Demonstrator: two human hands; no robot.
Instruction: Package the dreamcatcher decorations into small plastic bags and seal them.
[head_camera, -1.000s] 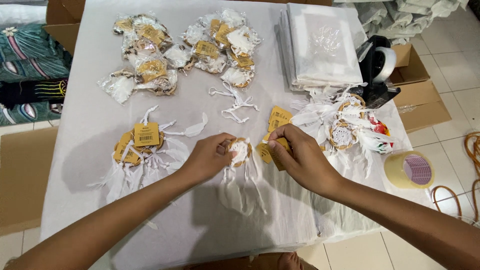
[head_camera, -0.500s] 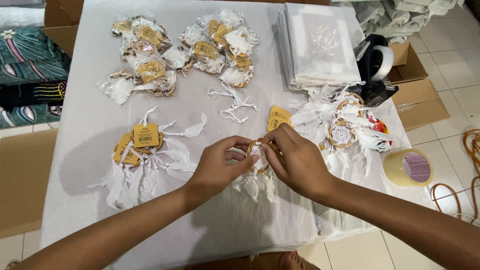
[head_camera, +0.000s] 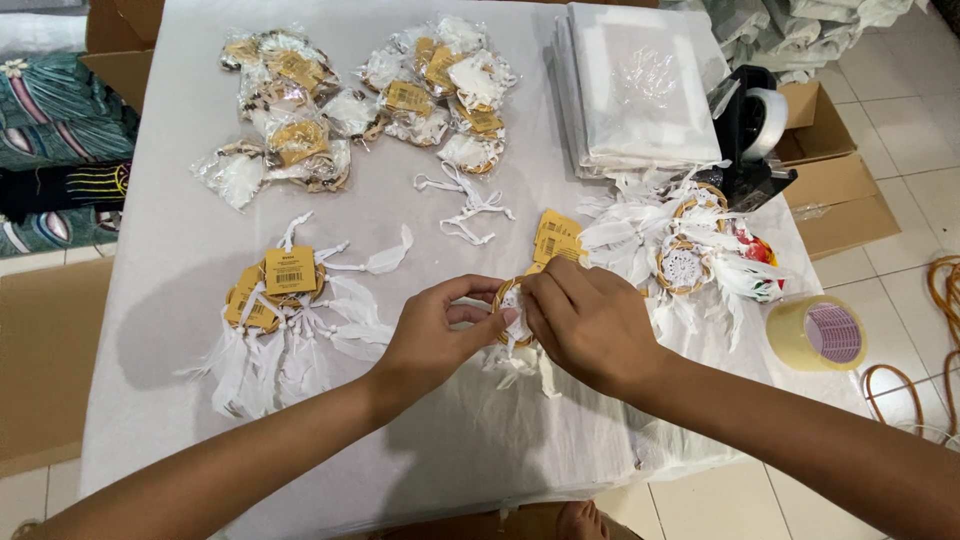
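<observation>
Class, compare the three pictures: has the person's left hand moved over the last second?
Yes. The left hand has shifted slightly right, away from the tagged dreamcatchers, meeting the right hand at the small hoop.

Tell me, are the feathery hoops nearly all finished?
Partly. Two heaps of bagged hoops and lie at the far side, and a tagged bunch sits near the left. The left hand and right hand together hold one small hoop beside loose yellow tags. A pile of untagged feathery hoops waits on the right, so a fair number seem left.
</observation>
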